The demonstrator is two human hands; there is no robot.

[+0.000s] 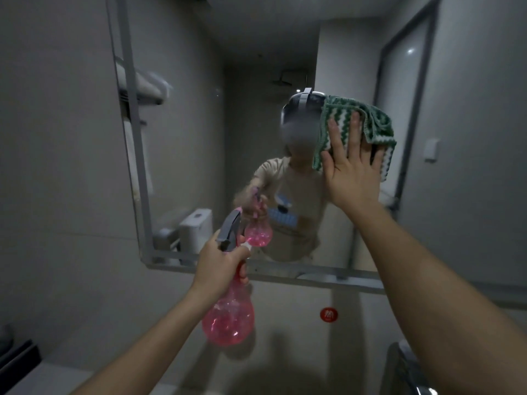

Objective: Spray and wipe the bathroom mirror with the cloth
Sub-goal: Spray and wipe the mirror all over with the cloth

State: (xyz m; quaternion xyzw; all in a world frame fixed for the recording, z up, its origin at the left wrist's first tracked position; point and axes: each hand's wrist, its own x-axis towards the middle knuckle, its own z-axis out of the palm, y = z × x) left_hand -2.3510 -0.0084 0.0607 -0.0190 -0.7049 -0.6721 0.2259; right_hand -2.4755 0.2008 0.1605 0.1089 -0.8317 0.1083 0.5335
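Pressing flat against the mirror point(199, 138), my right hand point(352, 169) has its fingers straight and spread, pinning the green-and-white cloth point(370, 124) to the glass up at the right side, bunched and folded under my fingertips with one corner drooping toward the right. My left hand point(219, 263) is wrapped round the neck of the pink spray bottle point(228, 317), held just below the mirror's lower frame. I see the bottle's long axis running close to upright, leaning a touch right at the top, round belly hanging down, grey nozzle head point(229, 232) aimed up and forward at the glass. A red round sticker point(328, 315) sits on the wall beneath the mirror.
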